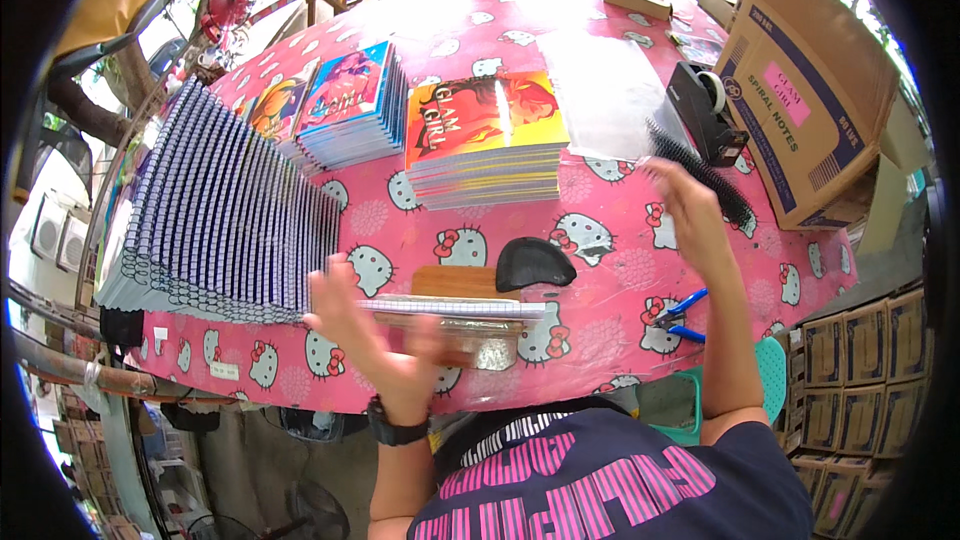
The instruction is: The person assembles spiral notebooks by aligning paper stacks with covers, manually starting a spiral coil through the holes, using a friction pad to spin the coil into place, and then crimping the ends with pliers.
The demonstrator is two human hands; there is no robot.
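Observation:
My left hand (368,335), a black watch at its wrist, is raised with fingers apart and blurred by motion, holding nothing I can see. It is beside a thin stack of paper (460,308), seen edge-on in front of a wooden block (460,282). A clear-wrapped block (490,352) lies on the stack's near side. Over at the right, my right hand (690,205) has its fingers stretched toward a bunch of black spiral coils (715,185), with nothing visible in them. Blue-handled pliers (682,318) lie below that hand, and a flat black rounded piece (535,262) is between my hands.
Tall rows of spiral-bound notebooks (225,215) stand at the left. Stacks of blue-covered (348,100) and yellow-red-covered books (485,130) are farther back. Clear plastic sheets (610,90), a black tape dispenser (708,115) and a large open carton (805,100) occupy the right of the pink table (390,225).

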